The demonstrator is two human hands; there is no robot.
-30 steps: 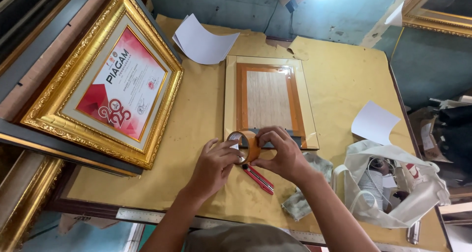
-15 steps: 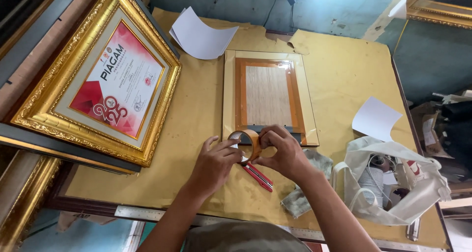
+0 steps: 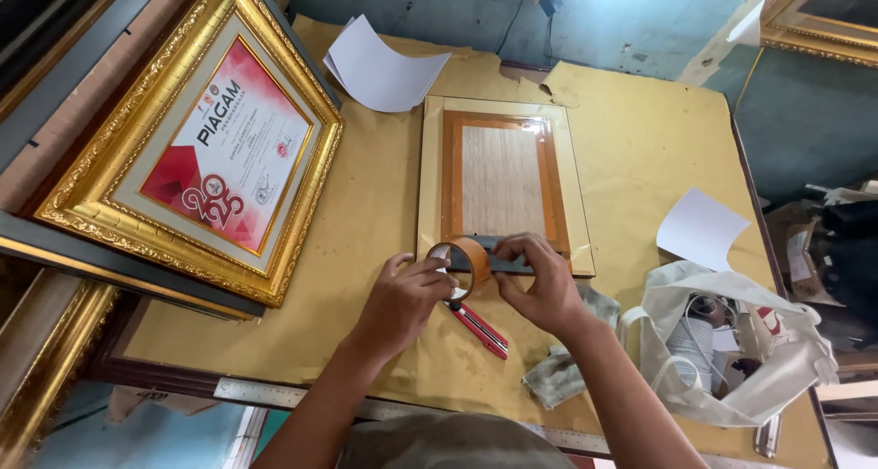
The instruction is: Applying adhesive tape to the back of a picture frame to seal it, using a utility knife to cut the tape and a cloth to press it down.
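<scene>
Yellow paper-covered worktop (image 3: 631,140), gold frames around. Pale wooden frame back (image 3: 504,181) lying face-down, orange tape along its sides, bottom edge seemingly not yet taped. Left hand (image 3: 400,302) gripping brown tape roll (image 3: 460,263) there; right hand (image 3: 541,286) pinching the strip. Red cutter (image 3: 482,330) beside, untouched.

Tape roll (image 3: 460,266) at frame back's (image 3: 503,181) near edge, cutter (image 3: 480,328) below, certificate (image 3: 197,144) left

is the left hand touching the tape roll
Touching: the head view shows the left hand with its fingers wrapped on the rim of the brown tape roll.
</scene>
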